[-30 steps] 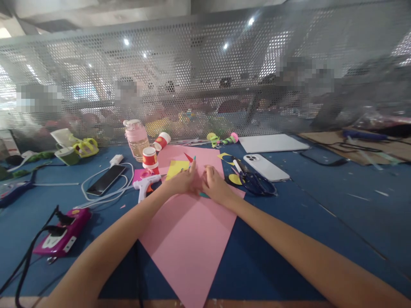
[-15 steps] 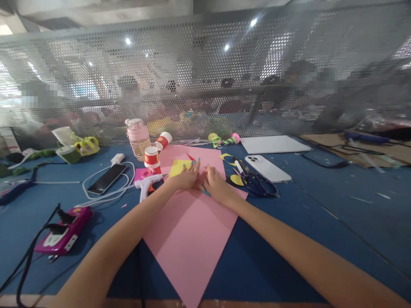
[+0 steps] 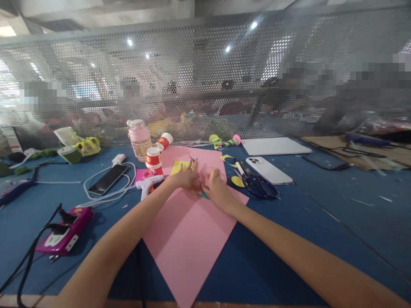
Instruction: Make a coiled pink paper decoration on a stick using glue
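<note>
Large pink paper [image 3: 189, 239] lies on the blue table, one corner pointing toward me. Resting on it with fingers stretched out and blue nails showing is my left hand [image 3: 187, 176]. Close beside it, my right hand [image 3: 218, 190] has its fingers curled down against the pink paper; what they hold, if anything, is hidden. Yellow paper [image 3: 177, 166] shows beyond my left hand, along with a small red piece [image 3: 192, 158]. A white glue gun [image 3: 147, 185] lies left of my left forearm. Dark-blue-handled scissors [image 3: 261, 186] lie to the right of my right hand.
Paper cups [image 3: 153, 158] and a pink bottle [image 3: 140, 139] stand behind the glue gun. A black phone [image 3: 108, 179] with a white cable and a magenta power strip [image 3: 66, 233] lie left. A white phone [image 3: 269, 170] lies right. Perforated metal screen [image 3: 192, 85] rises behind.
My right hand's fingers have shifted slightly and curl more beside the left hand. My left hand stays nearly in place on the paper. The view has tilted a little.
</note>
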Demonstrator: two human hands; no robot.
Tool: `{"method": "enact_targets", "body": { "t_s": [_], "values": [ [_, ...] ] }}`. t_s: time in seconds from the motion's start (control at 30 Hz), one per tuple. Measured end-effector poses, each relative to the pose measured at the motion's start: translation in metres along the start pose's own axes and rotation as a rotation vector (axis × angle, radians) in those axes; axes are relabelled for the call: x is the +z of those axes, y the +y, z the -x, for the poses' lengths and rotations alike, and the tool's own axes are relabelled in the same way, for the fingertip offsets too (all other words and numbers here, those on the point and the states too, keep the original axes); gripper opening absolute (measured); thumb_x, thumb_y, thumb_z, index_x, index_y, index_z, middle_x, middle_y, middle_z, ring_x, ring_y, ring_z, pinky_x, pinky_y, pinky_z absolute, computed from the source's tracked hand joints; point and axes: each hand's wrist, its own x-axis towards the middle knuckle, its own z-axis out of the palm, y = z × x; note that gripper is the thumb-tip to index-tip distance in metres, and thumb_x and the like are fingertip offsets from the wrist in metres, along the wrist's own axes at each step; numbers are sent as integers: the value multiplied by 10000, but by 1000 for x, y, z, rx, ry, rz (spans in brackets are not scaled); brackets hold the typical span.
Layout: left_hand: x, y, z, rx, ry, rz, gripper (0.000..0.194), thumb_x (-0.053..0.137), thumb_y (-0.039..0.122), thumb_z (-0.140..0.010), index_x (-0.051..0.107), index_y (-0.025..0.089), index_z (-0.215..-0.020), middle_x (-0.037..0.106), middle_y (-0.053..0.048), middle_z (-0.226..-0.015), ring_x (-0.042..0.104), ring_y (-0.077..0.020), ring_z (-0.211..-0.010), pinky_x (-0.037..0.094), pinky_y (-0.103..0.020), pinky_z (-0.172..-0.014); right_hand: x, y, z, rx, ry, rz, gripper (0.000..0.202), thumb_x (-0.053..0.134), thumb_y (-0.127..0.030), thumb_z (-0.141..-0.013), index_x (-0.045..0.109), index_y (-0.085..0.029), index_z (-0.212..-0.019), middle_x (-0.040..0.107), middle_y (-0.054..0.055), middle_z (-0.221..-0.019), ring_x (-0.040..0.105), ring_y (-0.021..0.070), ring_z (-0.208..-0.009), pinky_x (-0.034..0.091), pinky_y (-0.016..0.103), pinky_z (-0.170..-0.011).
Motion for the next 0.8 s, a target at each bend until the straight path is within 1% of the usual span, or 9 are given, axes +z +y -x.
{"method": "enact_targets", "body": {
  "t_s": [0.1, 0.2, 0.23, 0.3, 0.37, 0.43, 0.53, 0.6, 0.8],
  "values": [
    [0, -1, 0, 9, -1, -6, 951, 583, 226, -688, -54, 14, -1361, -41, -274, -1441, -42, -295, -1344, 136, -503, -1049, 1, 0, 0, 27, 34, 10, 489, 490, -193, -739, 224, -113, -1141, 417, 236, -1111, 588, 311, -914, 506, 460, -693],
    [-2, -2, 2, 14, -15, 19, 999, 601, 285, -685, -85, -8, -1351, -32, -298, -1430, -36, -300, -1341, 140, -490, -1051, 0, 0, 1, 1, 25, 0, 561, 532, -197, -720, 214, -130, -1177, 402, 230, -1155, 581, 304, -947, 511, 445, -711],
    [-3, -2, 2, 10, -14, 21, 968, 578, 311, -711, -72, -10, -1353, -22, -301, -1429, -25, -300, -1342, 142, -489, -1050, 0, 1, 1, -14, 20, -3, 562, 537, -200, -718, 224, -140, -1180, 402, 224, -1165, 571, 302, -973, 509, 445, -733],
    [-4, -2, 3, -4, 0, 11, 785, 458, 328, -806, 6, 14, -1365, 26, -278, -1440, 2, -285, -1347, 138, -499, -1048, -1, 1, 1, -39, 11, -1, 538, 538, -212, -718, 258, -153, -1174, 400, 213, -1181, 537, 306, -1039, 493, 459, -792],
    [-2, -2, 3, -20, 21, -4, 576, 317, 281, -872, 121, 59, -1366, 91, -227, -1455, 12, -264, -1352, 130, -526, -1042, -1, 1, 1, -49, 9, 9, 514, 527, -225, -719, 288, -138, -1166, 395, 214, -1191, 503, 320, -1091, 468, 480, -843],
    [0, -2, 2, -33, 40, -14, 500, 260, 222, -880, 185, 88, -1356, 117, -189, -1463, 4, -251, -1355, 128, -557, -1032, 0, 1, 0, -46, 10, 17, 517, 519, -223, -710, 302, -101, -1164, 395, 228, -1191, 489, 334, -1108, 446, 493, -876],
    [5, 1, 0, -64, 70, -21, 525, 272, 145, -851, 162, 79, -1360, 97, -183, -1468, 3, -245, -1357, 136, -590, -1015, 1, 1, -1, -41, 6, 18, 516, 523, -222, -689, 326, -71, -1142, 418, 243, -1167, 496, 344, -1096, 430, 496, -896],
    [8, 4, 0, -77, 87, -23, 539, 271, 130, -845, 142, 74, -1366, 80, -181, -1471, 11, -247, -1358, 141, -597, -1011, 0, 0, -1, -39, 2, 17, 482, 514, -222, -692, 345, -70, -1117, 430, 248, -1154, 515, 342, -1071, 430, 499, -896],
    [12, 10, 1, -98, 145, -38, 507, 253, 230, -885, 182, 72, -1362, 101, -201, -1461, 28, -277, -1353, 129, -601, -1011, -3, -3, -1, -25, -6, 3, 382, 498, -207, -706, 374, -102, -1051, 430, 242, -1163, 546, 320, -1032, 428, 500, -903]
  ]
}}
